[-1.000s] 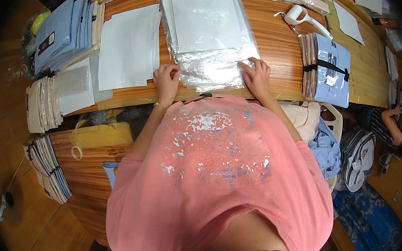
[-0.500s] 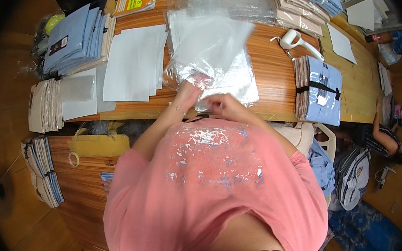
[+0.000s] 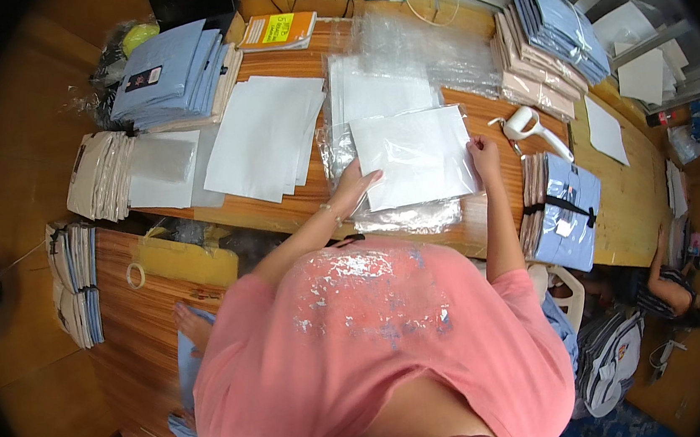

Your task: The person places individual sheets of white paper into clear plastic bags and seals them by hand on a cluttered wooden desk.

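A white sheet of paper lies inside or under a clear plastic bag in front of me; the shine over it makes the layering hard to tell. My left hand grips its left edge, thumb on top. My right hand is closed in a pinch at the right edge of the clear film. More clear plastic bags lie beneath, poking out toward me. Behind them rests another pile of white sheets. To the left, several white sheets are fanned out on the table.
Folded light blue shirts and beige bundles stand on the left. Bagged garments are stacked at the far right, near a white handled roller and folded blue garments. Another person's hand touches blue cloth on the lower left.
The paper and film, earlier raised and blurred, now lie flat and nearer me. My right hand has moved right to the far edge. The whole view has shifted.
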`<action>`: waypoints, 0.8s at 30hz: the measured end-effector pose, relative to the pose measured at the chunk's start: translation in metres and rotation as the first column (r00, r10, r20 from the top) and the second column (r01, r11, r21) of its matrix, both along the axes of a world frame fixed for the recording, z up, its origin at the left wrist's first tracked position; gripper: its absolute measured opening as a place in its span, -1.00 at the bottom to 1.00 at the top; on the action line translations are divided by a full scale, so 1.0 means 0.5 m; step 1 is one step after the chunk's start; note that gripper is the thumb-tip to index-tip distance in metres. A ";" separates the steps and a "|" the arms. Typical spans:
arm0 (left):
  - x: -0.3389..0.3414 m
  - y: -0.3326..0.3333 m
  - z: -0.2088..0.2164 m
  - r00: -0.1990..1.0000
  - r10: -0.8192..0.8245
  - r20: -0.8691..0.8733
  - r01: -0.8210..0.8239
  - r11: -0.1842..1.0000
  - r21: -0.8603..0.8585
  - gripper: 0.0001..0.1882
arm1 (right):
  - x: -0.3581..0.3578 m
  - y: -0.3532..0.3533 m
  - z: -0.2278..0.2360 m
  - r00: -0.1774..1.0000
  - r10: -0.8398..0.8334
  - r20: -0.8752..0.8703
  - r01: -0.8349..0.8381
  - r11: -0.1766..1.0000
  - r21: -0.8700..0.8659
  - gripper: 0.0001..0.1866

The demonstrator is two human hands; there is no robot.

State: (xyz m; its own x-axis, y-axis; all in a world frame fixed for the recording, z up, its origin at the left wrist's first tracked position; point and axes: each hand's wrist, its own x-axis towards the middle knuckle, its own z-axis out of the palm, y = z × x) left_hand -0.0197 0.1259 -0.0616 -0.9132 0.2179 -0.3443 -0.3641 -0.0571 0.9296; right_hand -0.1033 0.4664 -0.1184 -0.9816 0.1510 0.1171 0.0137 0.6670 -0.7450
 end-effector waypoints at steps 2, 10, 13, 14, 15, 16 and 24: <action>0.010 -0.043 0.030 0.987 0.156 -0.040 -0.152 0.983 0.099 -0.48 | -0.024 -0.042 0.051 0.994 0.000 0.106 0.040 0.927 -0.372 -0.86; 0.003 -0.333 0.142 0.842 0.515 -0.163 -0.493 0.856 0.157 -0.59 | -0.322 -0.045 0.207 0.994 -0.073 -0.077 0.049 0.959 -0.278 -0.88; 0.020 -0.405 0.072 0.771 0.623 -0.134 -0.609 0.782 0.133 -0.59 | -0.459 0.010 0.160 0.977 -0.187 -0.106 0.189 0.982 0.011 -0.77; 0.033 -0.422 0.037 0.728 0.675 -0.116 -0.665 0.737 0.121 -0.59 | -0.502 0.037 0.138 0.964 -0.199 -0.176 0.227 0.962 0.150 -0.78; 0.049 -0.435 0.009 0.680 0.726 -0.098 -0.720 0.687 0.093 -0.60 | -0.530 0.048 0.118 0.970 -0.195 -0.147 0.220 0.958 0.185 -0.79; 0.062 -0.440 -0.010 0.644 0.761 -0.081 -0.756 0.649 0.084 -0.55 | -0.552 0.058 0.109 0.973 -0.196 -0.123 0.219 0.949 0.226 -0.78; 0.100 -0.300 0.088 0.702 0.037 -0.711 -0.711 0.082 -0.698 -0.40 | -0.406 -0.058 0.230 0.915 0.020 -0.404 0.266 0.722 0.639 -0.70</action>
